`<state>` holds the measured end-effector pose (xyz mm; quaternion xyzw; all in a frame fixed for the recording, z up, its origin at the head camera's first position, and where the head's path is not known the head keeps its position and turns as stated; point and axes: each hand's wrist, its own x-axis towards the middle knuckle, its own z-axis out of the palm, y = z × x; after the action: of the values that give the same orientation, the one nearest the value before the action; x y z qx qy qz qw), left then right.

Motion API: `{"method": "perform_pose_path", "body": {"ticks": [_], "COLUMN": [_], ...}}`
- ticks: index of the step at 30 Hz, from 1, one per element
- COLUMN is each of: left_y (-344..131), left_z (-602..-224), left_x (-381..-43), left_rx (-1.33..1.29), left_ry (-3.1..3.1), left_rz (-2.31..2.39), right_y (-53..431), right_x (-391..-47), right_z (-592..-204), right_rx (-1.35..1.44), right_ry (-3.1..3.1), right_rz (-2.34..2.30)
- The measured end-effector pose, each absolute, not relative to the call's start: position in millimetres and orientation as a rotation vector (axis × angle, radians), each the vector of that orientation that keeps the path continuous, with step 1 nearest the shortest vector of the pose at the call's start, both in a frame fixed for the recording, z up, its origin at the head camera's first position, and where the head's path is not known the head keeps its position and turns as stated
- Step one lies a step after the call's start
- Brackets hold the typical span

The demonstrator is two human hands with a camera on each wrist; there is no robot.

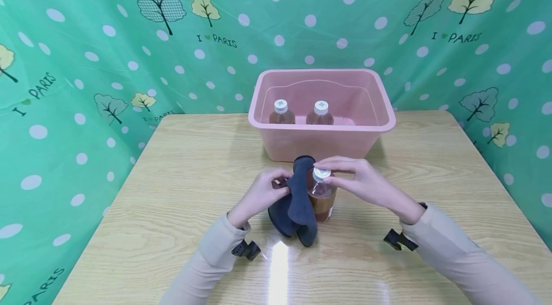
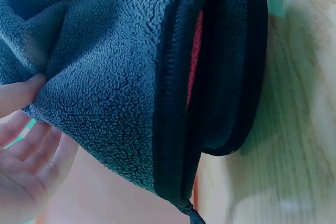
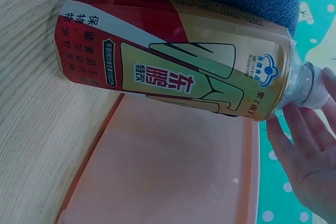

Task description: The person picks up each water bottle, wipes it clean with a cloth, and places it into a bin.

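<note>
My left hand (image 1: 264, 193) pinches a dark blue fleecy cloth (image 1: 303, 202) between thumb and fingers. In the left wrist view the cloth (image 2: 110, 87) hangs in folds, with a black bound edge and a small loop at one corner. Against the cloth's right side stands a drink bottle (image 1: 321, 205), upright on the table, with a white cap. My right hand (image 1: 366, 182) holds this bottle by its cap and neck, thumb and fingers on either side. The right wrist view shows its red and gold label (image 3: 173, 61).
Just behind the hands stands a pink plastic bin (image 1: 319, 144) on the wooden table (image 1: 181, 170). Inside it, toward the left and middle, are two similar bottles with white caps (image 1: 281, 106). A green dotted curtain (image 1: 276, 17) hangs behind and along both sides of the table.
</note>
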<state>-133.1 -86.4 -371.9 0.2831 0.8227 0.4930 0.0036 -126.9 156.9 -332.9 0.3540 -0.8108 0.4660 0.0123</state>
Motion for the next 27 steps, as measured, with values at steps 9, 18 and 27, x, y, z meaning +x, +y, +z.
{"method": "perform_pose_path", "body": {"ticks": [9,18,27], "left_y": [-84.0,-82.6,-83.1], "left_z": [-385.4,-397.6,-407.7], "left_x": [-133.9,-134.4,-134.4], "left_rx": [0.851,0.808,0.806], "left_ry": [2.538,2.531,2.544], "left_rz": [1.573,1.554,1.491], "right_y": [156.2,156.0,155.2], "right_x": [-126.0,-125.9,-125.8], "right_z": [-331.4,-332.0,-332.2], "right_rx": [1.103,1.087,1.08], "right_ry": [-2.528,-2.543,-2.544], "right_rz": [1.453,1.461,1.477]}}
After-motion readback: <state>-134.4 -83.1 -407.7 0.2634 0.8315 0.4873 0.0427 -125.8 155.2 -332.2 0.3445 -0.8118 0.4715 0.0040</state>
